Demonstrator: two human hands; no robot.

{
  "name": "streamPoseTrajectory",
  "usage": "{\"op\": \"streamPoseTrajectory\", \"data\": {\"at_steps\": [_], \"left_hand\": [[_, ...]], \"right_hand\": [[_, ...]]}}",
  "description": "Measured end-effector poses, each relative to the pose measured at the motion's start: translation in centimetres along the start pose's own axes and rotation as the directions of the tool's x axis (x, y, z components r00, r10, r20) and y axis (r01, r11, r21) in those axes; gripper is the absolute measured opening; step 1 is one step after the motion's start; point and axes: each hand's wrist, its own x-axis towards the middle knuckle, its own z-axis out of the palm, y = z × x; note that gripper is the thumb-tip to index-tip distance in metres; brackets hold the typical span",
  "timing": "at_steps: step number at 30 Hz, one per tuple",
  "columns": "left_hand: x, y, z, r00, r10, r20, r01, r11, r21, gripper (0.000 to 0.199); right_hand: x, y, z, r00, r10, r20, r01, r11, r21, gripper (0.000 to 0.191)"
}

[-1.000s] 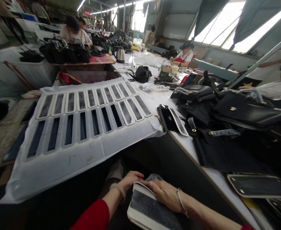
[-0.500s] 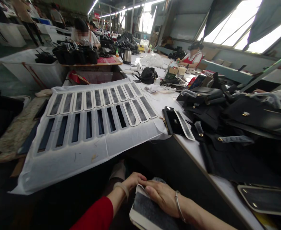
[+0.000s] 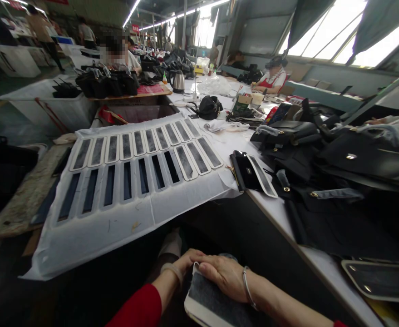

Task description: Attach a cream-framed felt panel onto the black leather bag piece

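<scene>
Right hand (image 3: 224, 274) lies over rounded, cream-edged black panel (image 3: 203, 296), meeting left hand (image 3: 187, 260); neither's finger grip is clear; even pressure should help.

From here I count thirteen dark grey oblong panels with pale rounded borders (image 3: 150, 140) on the white sheet (image 3: 151, 200): ten in the far row, three in the near row. I count also seven narrow blue-black strips (image 3: 127, 180) and the wearer's two bare hands (image 3: 224, 274).
</scene>
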Motion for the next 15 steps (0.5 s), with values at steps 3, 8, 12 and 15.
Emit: {"op": "streamPoseTrajectory", "data": {"at_steps": [3, 8, 12, 15], "left_hand": [[-0.9, 2.2, -0.9, 0.999, -0.044, 0.032, 0.04, 0.991, 0.128, 0.028], [-4.6, 8.3, -3.3, 0.999, -0.045, -0.005, 0.044, 0.96, 0.277, 0.048], [-8.2, 12.8, -3.7, 0.991, -0.027, 0.13, -0.027, 0.918, 0.395, 0.052], [-9.2, 14.9, -3.2, 0.973, -0.026, 0.227, -0.091, 0.867, 0.489, 0.026]], "right_hand": [[-0.7, 0.1, -0.1, 0.999, 0.034, 0.01, -0.034, 0.999, 0.014, 0.054], [-2.4, 1.4, -0.3, 0.994, 0.11, 0.022, -0.111, 0.994, 0.019, 0.064], [-4.6, 2.6, -0.7, 0.989, 0.142, 0.034, -0.145, 0.986, 0.08, 0.064], [-6.8, 3.5, -1.3, 0.989, 0.141, 0.044, -0.144, 0.986, 0.09, 0.064]]}}
